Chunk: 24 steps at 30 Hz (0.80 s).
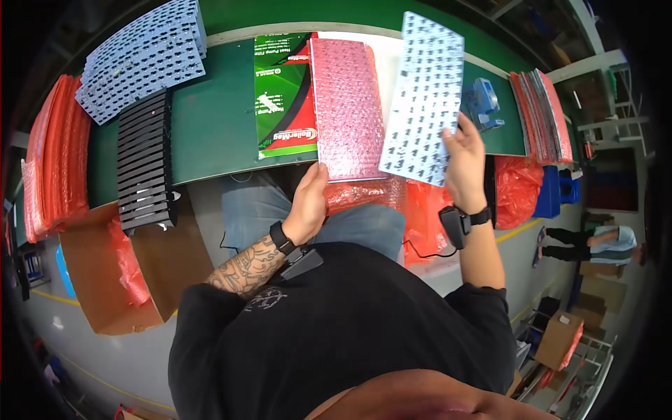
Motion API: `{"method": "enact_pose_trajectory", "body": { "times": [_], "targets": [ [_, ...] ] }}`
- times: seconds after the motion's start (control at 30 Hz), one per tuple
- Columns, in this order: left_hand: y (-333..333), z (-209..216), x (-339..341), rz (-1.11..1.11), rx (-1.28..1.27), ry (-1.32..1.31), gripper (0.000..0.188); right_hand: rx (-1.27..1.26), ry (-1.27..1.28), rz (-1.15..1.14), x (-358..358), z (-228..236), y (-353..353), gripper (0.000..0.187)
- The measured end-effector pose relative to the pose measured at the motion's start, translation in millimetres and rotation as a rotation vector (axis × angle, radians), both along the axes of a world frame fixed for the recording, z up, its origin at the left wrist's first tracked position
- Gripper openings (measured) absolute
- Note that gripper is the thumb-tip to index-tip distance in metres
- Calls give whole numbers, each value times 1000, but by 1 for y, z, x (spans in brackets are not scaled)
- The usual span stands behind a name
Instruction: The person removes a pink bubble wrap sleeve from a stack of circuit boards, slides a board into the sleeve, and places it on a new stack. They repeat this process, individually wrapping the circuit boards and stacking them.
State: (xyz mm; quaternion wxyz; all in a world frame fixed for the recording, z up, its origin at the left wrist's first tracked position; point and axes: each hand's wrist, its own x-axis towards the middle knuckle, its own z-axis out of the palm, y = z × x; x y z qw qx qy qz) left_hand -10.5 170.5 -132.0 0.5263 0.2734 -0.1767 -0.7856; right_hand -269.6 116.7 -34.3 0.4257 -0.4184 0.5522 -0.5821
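My left hand (pixel 308 203) pinches the lower left corner of a flat pink bubble-wrap pouch (pixel 346 105), which lies over the right part of a green and red printed box panel (pixel 285 98). My fingers behind the pouch are hidden. In my right hand (pixel 465 157) is a pale blue-white sheet (pixel 425 98) with rows of dark marks. My thumb rests on its lower right edge, and the sheet is tilted above the bench, just right of the pouch. Both wrists carry black strapped devices.
On the green bench (pixel 213 105) are a fanned stack of patterned sheets (pixel 143 59), a black slatted rack (pixel 145 154), red bubble-wrap stacks (pixel 59 154) and a blue tape dispenser (pixel 484 101). A cardboard box (pixel 105 273) stands lower left. Red plastic bags (pixel 516 189) hang at right.
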Motion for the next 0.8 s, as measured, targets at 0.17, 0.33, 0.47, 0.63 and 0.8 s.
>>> {"method": "enact_pose_trajectory", "body": {
  "times": [0.17, 0.33, 0.47, 0.63, 0.8],
  "targets": [
    [5, -11, -1, 47, -6, -4, 43, 102, -97, 186, 42, -14, -12, 64],
    [7, -9, -3, 49, -2, -32, 44, 51, 117, 198, 73, -33, -23, 72],
    [6, -1, -3, 60, 24, 15, 43, -39, 300, 225, 81, -54, -31, 76],
    [4, 5, 1, 31, 59, 109, 42, -47, 397, 248, 79, -59, -33, 78],
    [3, -3, 3, 24, 61, 96, 43, 30, 419, 259, 82, -56, -31, 77]
  ]
}}
